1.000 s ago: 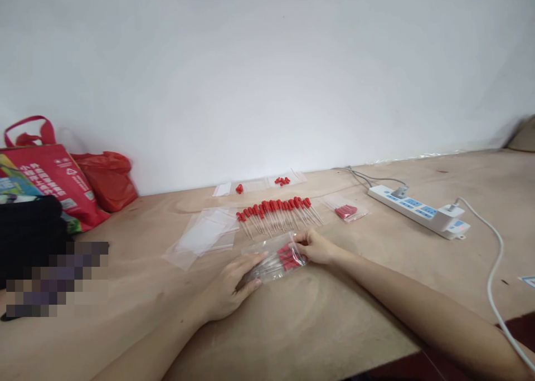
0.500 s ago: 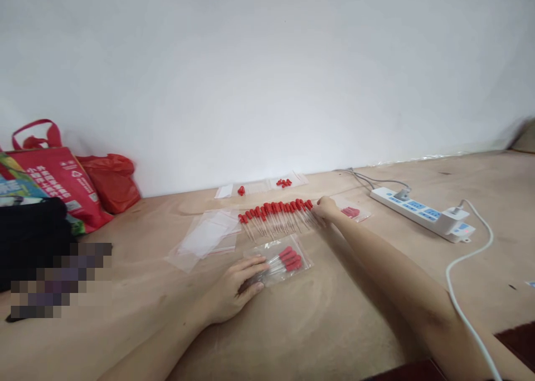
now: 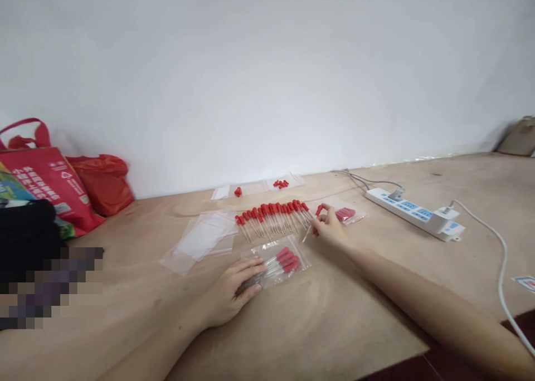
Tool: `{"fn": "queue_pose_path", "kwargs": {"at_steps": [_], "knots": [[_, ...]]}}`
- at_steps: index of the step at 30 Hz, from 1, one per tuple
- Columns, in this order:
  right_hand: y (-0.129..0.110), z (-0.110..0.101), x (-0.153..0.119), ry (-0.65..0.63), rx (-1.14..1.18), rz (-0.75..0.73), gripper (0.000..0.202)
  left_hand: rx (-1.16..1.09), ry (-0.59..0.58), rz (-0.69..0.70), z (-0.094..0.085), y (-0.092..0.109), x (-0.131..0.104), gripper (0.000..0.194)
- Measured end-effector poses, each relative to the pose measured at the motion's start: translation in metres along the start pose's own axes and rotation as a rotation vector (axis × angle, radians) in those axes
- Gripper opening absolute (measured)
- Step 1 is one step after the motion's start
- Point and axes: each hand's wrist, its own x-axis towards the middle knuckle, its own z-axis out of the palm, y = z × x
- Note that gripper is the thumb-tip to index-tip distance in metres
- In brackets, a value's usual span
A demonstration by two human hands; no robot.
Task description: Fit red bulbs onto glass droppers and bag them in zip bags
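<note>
My right hand pinches a dropper with a red rubber bulb and a thin clear tube, tilted just above the table. To its left lies a row of similar droppers, bulbs toward the wall. My left hand is low on the table, its thumb and fingers around the near end of a clear zip bag. Several red-bulbed droppers lie inside that bag. Left of the row, flat clear zip bags overlap in a loose pile.
Another bag with red bulbs lies beyond my right hand. Small red bulbs rest on bags near the wall. A white power strip with a trailing cable is at right. Red bags and black cloth are at left.
My right hand has drawn back from the right end of the row, and a dropper now shows in its fingers. The left hand stays at the bag. The view has shifted slightly.
</note>
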Motion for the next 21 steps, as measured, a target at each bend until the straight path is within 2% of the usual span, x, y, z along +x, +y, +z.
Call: {"fn": "queue_pose_path", "kwargs": {"at_steps": [5, 8, 12, 21], "knots": [[-0.002, 0.02, -0.025, 0.0, 0.219, -0.011, 0.055, 0.01, -0.01, -0.008, 0.0, 0.0, 0.001, 0.035], [-0.004, 0.03, -0.028, -0.001, 0.323, 0.005, 0.04, 0.014, -0.009, -0.008, 0.0, 0.001, 0.001, 0.035], [-0.005, 0.036, -0.031, -0.088, 0.416, 0.107, 0.015, 0.005, 0.008, 0.002, 0.001, 0.001, 0.002, 0.034], [-0.006, 0.033, -0.034, -0.331, 0.256, 0.131, 0.022, 0.018, 0.01, 0.013, 0.002, -0.001, 0.001, 0.034]]}}
